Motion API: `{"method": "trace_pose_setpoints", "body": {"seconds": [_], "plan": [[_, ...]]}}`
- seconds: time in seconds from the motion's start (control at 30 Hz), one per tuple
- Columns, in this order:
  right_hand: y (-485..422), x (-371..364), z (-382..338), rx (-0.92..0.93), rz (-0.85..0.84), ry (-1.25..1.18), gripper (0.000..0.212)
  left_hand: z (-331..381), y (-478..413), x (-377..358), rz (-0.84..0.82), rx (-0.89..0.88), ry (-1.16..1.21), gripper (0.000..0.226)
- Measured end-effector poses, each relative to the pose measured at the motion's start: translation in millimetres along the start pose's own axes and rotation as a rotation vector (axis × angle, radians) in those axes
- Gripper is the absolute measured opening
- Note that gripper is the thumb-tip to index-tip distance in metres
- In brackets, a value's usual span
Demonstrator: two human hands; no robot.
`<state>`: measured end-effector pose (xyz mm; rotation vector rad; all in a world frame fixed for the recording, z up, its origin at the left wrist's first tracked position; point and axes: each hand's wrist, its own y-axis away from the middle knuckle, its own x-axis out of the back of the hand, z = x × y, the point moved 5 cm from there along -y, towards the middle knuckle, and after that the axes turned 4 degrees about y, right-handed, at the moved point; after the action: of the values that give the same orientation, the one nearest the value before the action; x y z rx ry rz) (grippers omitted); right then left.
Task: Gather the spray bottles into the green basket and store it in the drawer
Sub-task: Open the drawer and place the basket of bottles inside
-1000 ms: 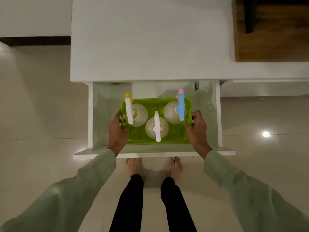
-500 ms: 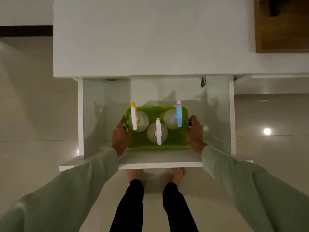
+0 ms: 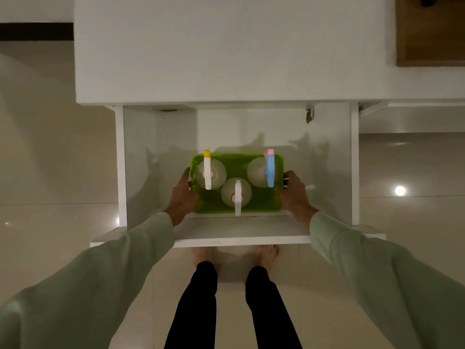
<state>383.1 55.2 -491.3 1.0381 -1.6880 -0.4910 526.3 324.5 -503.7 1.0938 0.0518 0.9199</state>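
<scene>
The green basket [image 3: 261, 206] sits low inside the open white drawer [image 3: 241, 238], near its front panel. Three clear spray bottles stand upright in it: one with a yellow-tipped white nozzle [image 3: 207, 170] at the left, one with a white nozzle [image 3: 237, 197] in the middle front, one with a blue and pink nozzle [image 3: 270, 170] at the right. My left hand [image 3: 181, 197] grips the basket's left end. The basket's right end is gripped by my right hand [image 3: 293, 195].
A white countertop [image 3: 226, 51] overhangs the drawer's back. A wooden surface [image 3: 430, 36] lies at the top right. My bare feet [image 3: 266, 255] stand on the glossy tiled floor just under the drawer front. Free room remains in the drawer on both sides of the basket.
The basket has gone down into the drawer with both hands still on it. The camera has come closer, so the drawer looks larger.
</scene>
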Motion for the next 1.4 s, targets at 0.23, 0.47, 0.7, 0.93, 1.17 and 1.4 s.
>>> {"method": "trace_pose_setpoints", "body": {"seconds": [0.23,0.47,0.7,0.93,1.17,1.4], "plan": [[86,44,-14,0.026,0.231,-0.283,0.045,30,91,36,0.217,-0.071,0.170,0.050],[197,38,9,-0.261,0.602,-0.693,0.011,30,209,15,0.397,0.243,0.834,0.013],[188,-22,0,-0.585,0.055,-1.465,0.063,23,215,-35,0.290,0.630,1.191,0.038],[171,-21,-6,-0.572,-0.049,-1.628,0.065,38,192,-36,0.244,0.610,1.370,0.041],[147,-11,-30,-0.522,-0.080,-1.630,0.058,61,172,-29,0.208,0.523,1.417,0.053],[111,13,-82,-0.421,-0.158,-1.678,0.049,111,135,-12,0.161,0.420,1.433,0.055]]}}
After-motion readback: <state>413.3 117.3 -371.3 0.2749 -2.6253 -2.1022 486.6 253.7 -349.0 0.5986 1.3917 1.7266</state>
